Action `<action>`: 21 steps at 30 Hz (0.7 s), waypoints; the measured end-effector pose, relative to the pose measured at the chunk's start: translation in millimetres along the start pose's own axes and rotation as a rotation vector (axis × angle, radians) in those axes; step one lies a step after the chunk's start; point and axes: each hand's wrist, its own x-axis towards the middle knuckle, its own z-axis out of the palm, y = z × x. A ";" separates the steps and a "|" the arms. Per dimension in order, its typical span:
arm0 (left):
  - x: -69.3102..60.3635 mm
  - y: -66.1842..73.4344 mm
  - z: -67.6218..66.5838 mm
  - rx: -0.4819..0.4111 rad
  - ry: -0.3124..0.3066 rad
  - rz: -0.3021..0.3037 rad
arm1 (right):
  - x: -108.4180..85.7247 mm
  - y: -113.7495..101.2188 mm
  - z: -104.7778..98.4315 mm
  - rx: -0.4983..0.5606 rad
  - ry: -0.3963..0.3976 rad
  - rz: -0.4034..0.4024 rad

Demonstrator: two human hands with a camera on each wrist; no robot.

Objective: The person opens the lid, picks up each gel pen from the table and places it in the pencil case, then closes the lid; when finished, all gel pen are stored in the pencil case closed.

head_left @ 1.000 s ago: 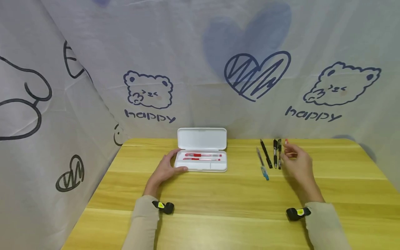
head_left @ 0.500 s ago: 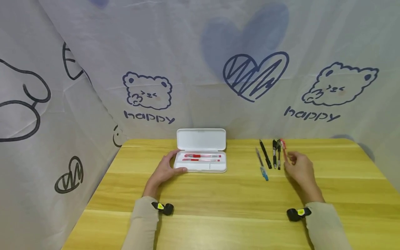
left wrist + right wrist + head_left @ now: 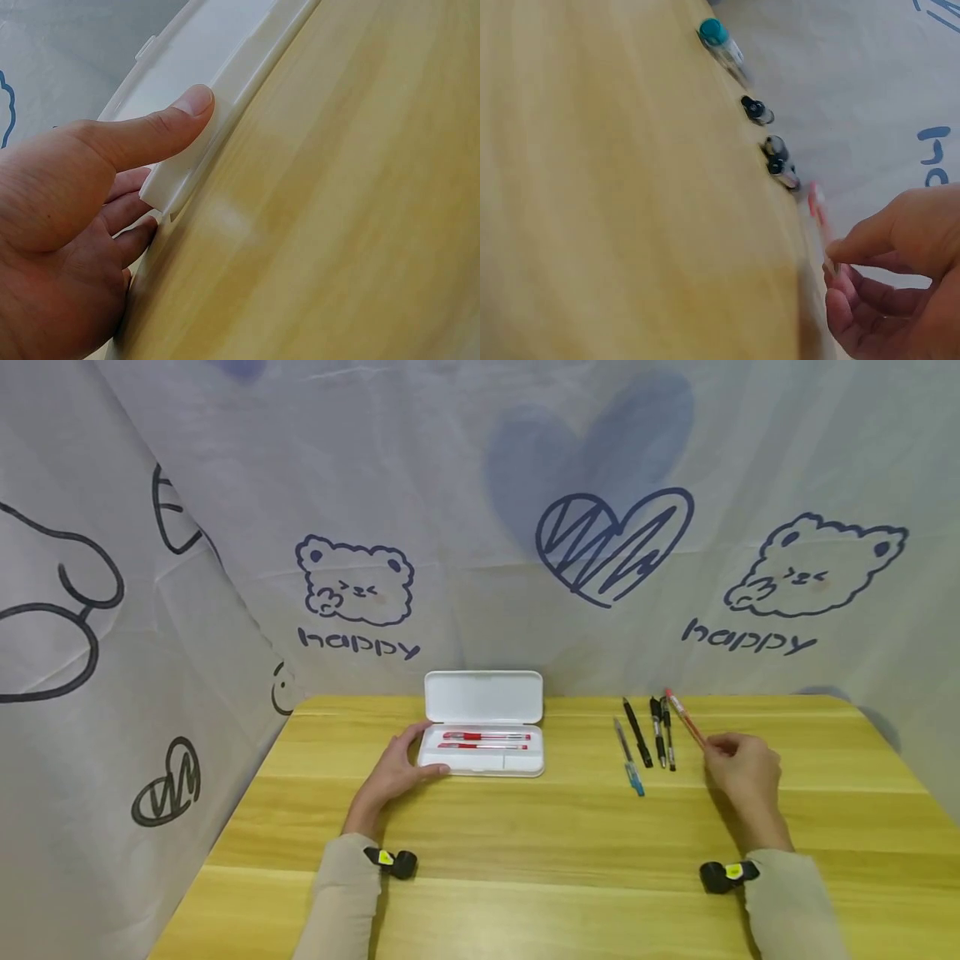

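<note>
A white pencil case (image 3: 483,697) stands with its lid up, with a red pen (image 3: 486,737) and a second red pen (image 3: 482,747) lying crosswise inside. My left hand (image 3: 392,770) holds its left end; in the left wrist view the thumb lies over the front wall and the fingers are at the end. Over on the right, my right hand (image 3: 745,770) pinches the near end of another red pen (image 3: 684,717) between thumb and fingertips. This pen slants away to the far left, its far end close to the black pens. Whether it touches the table is unclear.
Left of the right hand lie a black pen (image 3: 667,733), another black pen (image 3: 657,732), a third black pen (image 3: 637,732) and a clear pen with a blue end (image 3: 630,758). A printed cloth (image 3: 480,568) hangs behind the wooden table (image 3: 540,860).
My right hand has drawn the red pen's near end to the right and toward me, away from the black pens. The two nearest black pens have tilted slightly. The left hand stays put.
</note>
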 end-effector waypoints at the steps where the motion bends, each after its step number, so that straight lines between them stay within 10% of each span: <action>1: -0.3 -0.6 0.0 0.002 -0.001 0.000 | 0.4 -0.7 -0.9 0.014 0.004 0.012; 21: 1.5 -5.5 0.5 0.002 0.003 -0.008 | -8.5 -40.3 25.9 0.208 -0.073 -0.131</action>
